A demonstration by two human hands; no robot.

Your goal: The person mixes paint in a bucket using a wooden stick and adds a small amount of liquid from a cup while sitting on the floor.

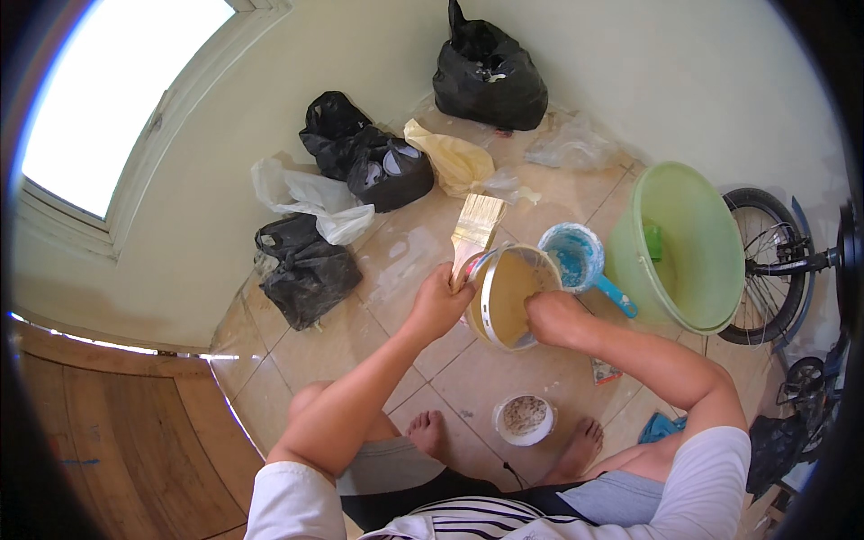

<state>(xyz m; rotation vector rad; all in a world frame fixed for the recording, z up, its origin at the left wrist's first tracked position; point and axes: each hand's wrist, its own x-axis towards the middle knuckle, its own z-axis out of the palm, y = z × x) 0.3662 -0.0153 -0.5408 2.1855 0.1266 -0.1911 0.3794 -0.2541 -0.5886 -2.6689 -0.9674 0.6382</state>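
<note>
In my left hand (438, 304), closed, is the handle of a wide paintbrush (477, 223), bristles pointing up and away from me. The same hand is against the left side of a paint bucket (475, 317), tilted toward me. Tan liquid (510, 295) is inside it, and a white bail handle (487, 301) crosses its opening. My right hand (553, 319) is closed at the bucket's right rim, its fingertips partly hidden. Just beyond that hand lies a blue dipper (576, 256) smeared with whitish residue. Between my feet stands a small white tub (525, 420) with greyish lumpy contents.
A large pale green basin (641, 261) leans at the right, beside a bicycle wheel (765, 265). Black plastic bags (490, 81) and a yellowish bag (454, 162) lie near the wall. A wooden door (135, 432) is at the lower left. A blue cloth (661, 427) lies by my right leg.
</note>
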